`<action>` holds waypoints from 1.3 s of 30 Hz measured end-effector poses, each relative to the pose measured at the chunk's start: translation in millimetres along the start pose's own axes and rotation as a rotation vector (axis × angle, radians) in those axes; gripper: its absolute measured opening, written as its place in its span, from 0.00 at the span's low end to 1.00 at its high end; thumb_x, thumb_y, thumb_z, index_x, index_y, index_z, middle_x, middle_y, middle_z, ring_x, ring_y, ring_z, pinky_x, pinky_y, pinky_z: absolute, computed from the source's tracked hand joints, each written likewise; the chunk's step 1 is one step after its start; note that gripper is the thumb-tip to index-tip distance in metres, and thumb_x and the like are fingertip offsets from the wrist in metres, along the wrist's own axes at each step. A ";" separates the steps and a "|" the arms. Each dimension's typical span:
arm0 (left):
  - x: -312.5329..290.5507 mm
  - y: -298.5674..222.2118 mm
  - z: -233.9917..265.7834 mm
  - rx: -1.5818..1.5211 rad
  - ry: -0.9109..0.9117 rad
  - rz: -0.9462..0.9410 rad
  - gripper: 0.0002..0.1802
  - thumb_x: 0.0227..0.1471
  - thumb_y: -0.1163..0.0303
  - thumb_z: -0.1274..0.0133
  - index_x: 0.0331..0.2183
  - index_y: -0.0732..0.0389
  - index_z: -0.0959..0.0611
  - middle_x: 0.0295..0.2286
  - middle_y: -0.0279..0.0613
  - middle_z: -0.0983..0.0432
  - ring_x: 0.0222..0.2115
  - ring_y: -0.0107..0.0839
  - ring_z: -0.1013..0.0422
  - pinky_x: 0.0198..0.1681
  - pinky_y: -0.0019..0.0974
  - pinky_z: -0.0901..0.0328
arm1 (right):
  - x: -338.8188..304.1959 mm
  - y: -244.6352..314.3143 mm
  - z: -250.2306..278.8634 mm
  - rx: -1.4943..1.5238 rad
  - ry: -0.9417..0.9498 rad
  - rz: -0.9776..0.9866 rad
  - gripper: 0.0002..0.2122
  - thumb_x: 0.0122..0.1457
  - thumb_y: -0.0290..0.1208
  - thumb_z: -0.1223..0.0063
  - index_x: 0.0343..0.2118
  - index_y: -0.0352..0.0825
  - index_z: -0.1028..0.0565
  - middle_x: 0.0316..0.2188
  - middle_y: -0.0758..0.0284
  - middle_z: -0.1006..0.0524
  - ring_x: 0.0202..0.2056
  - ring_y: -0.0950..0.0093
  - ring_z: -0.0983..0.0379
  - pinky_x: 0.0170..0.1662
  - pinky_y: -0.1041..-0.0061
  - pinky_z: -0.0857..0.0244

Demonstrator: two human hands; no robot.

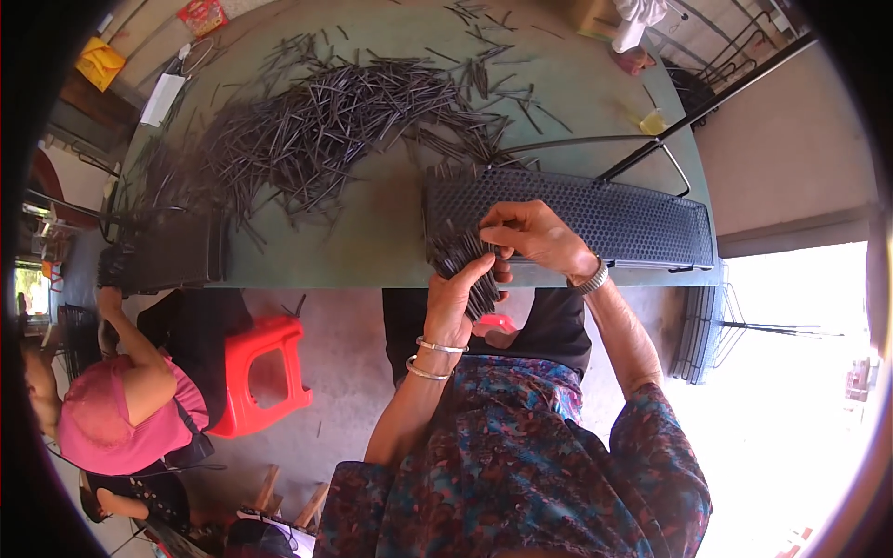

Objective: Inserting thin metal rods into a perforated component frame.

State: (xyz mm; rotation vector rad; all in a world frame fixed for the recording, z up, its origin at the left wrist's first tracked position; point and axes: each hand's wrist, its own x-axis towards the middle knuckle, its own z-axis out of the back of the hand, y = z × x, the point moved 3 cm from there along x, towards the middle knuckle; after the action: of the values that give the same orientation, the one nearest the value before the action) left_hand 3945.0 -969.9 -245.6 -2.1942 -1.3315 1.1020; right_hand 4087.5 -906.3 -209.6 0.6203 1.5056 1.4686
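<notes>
In my left hand (450,305) I hold a bundle of thin dark sticks (458,249), the thumb pressed across it. My right hand (545,238) is closed in a pinch at the bundle's right side, close to my left thumb. What its fingertips grip, if anything, is too small to make out. Just beyond both hands lies a long dark panel (614,216) full of small round holes, along the table's near edge. The bundle covers part of its left end.
A large heap of loose dark sticks (316,126) spreads over the green table (372,237). A black metal rod (707,110) slants above the panel's far side. To the left, a person in pink (135,409) sits near a dark block (177,249) and a red stool (270,372).
</notes>
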 end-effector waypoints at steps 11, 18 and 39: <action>2.9 -0.8 -0.7 0.059 -0.073 0.008 0.14 0.50 0.69 0.44 0.39 0.63 0.21 0.34 0.45 0.21 0.30 0.33 0.23 0.26 0.33 0.29 | -4.8 8.8 2.1 0.030 -0.123 -0.028 0.07 0.59 0.26 0.48 0.34 0.27 0.25 0.22 0.71 0.24 0.24 0.86 0.28 0.29 0.85 0.33; 7.3 8.5 6.8 -0.114 -0.092 0.026 0.11 0.51 0.69 0.45 0.37 0.63 0.21 0.35 0.47 0.22 0.36 0.39 0.24 0.33 0.42 0.27 | -4.8 22.0 25.6 -0.062 -0.242 0.130 0.06 0.59 0.24 0.51 0.35 0.26 0.27 0.25 0.67 0.23 0.26 0.80 0.24 0.31 0.82 0.30; -1.0 20.1 0.7 -0.168 -0.030 0.105 0.07 0.52 0.68 0.46 0.33 0.60 0.23 0.22 0.39 0.25 0.23 0.28 0.28 0.26 0.35 0.29 | 34.6 26.6 35.5 -0.575 -0.773 0.512 0.03 0.56 0.23 0.49 0.33 0.31 0.27 0.21 0.61 0.23 0.24 0.67 0.24 0.28 0.73 0.33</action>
State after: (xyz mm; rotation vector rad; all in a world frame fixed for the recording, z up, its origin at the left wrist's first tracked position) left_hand 3956.1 -980.9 -258.4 -2.4022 -1.3807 1.1001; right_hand 4095.9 -854.8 -188.6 1.0892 0.3098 1.6531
